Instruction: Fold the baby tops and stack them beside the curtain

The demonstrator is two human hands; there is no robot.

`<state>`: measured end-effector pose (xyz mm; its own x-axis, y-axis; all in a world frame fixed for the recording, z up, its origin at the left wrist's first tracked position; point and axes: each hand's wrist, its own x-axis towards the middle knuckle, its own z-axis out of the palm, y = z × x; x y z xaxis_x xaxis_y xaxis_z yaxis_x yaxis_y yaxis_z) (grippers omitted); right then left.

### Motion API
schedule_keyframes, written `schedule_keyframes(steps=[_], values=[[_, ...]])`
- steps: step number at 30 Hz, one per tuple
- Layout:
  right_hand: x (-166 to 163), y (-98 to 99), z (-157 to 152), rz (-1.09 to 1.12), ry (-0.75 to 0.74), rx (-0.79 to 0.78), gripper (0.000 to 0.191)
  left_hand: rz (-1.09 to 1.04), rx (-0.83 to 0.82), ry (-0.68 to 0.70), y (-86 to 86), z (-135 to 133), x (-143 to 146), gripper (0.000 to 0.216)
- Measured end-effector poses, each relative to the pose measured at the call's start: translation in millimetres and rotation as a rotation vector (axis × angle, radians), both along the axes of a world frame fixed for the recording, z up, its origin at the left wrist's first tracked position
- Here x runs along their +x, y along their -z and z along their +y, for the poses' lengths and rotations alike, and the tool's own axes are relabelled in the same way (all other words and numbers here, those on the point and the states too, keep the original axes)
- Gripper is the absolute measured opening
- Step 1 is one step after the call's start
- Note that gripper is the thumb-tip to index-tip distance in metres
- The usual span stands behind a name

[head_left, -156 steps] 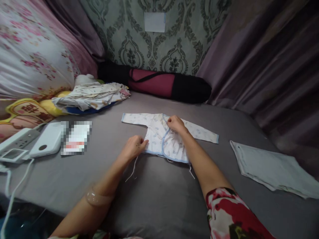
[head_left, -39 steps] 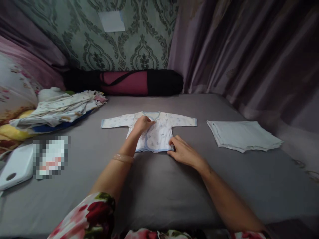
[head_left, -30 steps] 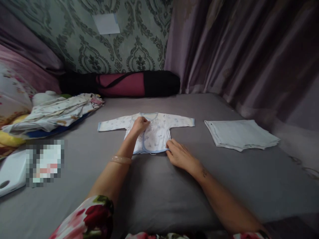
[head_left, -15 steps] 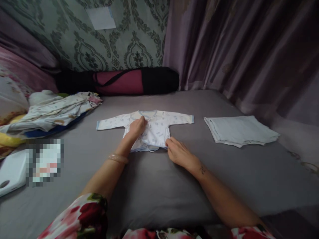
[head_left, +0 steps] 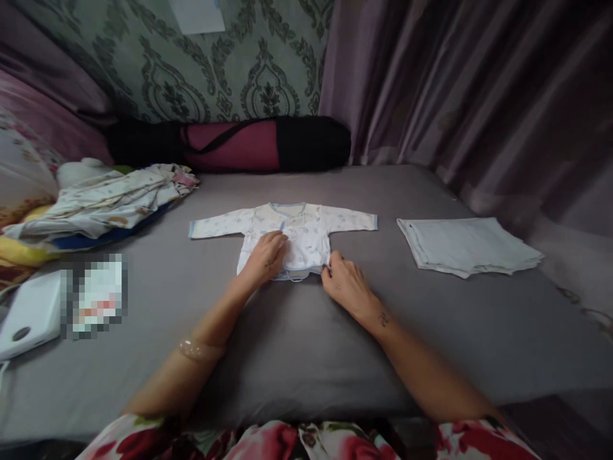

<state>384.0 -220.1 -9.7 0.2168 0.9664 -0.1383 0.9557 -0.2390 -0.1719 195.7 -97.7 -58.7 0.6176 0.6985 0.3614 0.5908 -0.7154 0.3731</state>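
- The baby shirt [head_left: 304, 243] lies flat, front up, on the grey bed [head_left: 306, 358], straight ahead of the person; its collar [head_left: 287, 207] points away, its lower edge faces the person.
- Its long axis runs from cuff to cuff, left to right across the view; both sleeves [head_left: 220, 224] stretch outward, beyond the hands on either side.
- The left hand [head_left: 265, 257] rests over the left part of the shirt's front, farther in over the cloth than the other; its fingers are bent and close together, but whether they pinch cloth I cannot tell.
- The right hand [head_left: 345, 281] is at the lower right corner, nearer that side edge; thumb and fingers are narrow, pinching the corner between them.
- Between the hands lies the right part of the lower edge; a thin string [head_left: 295, 279] hangs there.
- The folded cloth [head_left: 469, 246] lies to the right, well apart; the clothes pile [head_left: 112, 201] sits far left.
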Motion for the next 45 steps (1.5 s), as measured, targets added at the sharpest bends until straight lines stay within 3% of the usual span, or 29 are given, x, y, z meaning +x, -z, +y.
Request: schedule_keyframes(steps=[7, 12, 17, 23, 27, 29, 31, 34, 40, 45], values=[[-5, 3.2, 1, 0.040, -0.022, -0.062, 0.022, 0.147, -0.129, -0.081, 8.3, -10, 5, 0.046], [2, -1.0, -2, -0.017, -0.061, -0.069, 0.033, 0.327, -0.273, -0.145, 0.2, -17, 2, 0.054], [5, -3.7, -3, -0.089, -0.076, -0.131, 0.036, 0.373, -0.306, -0.164, -8.8, -18, 3, 0.056], [19, -7.3, -3, -0.046, -0.141, -0.156, 0.034, 0.344, -0.259, -0.167, -8.1, -18, -2, 0.056], [41, -19.7, 4, 0.081, -0.234, -0.196, 0.019, 0.302, -0.117, -0.157, -7.0, -23, 0, 0.050], [45, -21.9, 15, 0.118, -0.267, -0.132, 0.019, 0.266, -0.024, -0.109, -6.7, -27, 5, 0.044], [41, -15.9, 31, 0.108, -0.282, 0.017, 0.031, 0.239, 0.044, -0.039, -4.8, -33, 13, 0.039], [23, 8.1, 60, 0.072, -0.341, 0.206, 0.043, 0.273, 0.066, 0.002, 3.6, -39, 24, 0.047], [-4, 56.5, 91, 0.038, -0.291, 0.211, 0.063, 0.366, 0.021, -0.102, 18.8, -46, 28, 0.066], [-3, 57.2, 91, -0.034, -0.297, 0.188, 0.065, 0.355, -0.019, -0.093, 2.7, -47, 27, 0.065]])
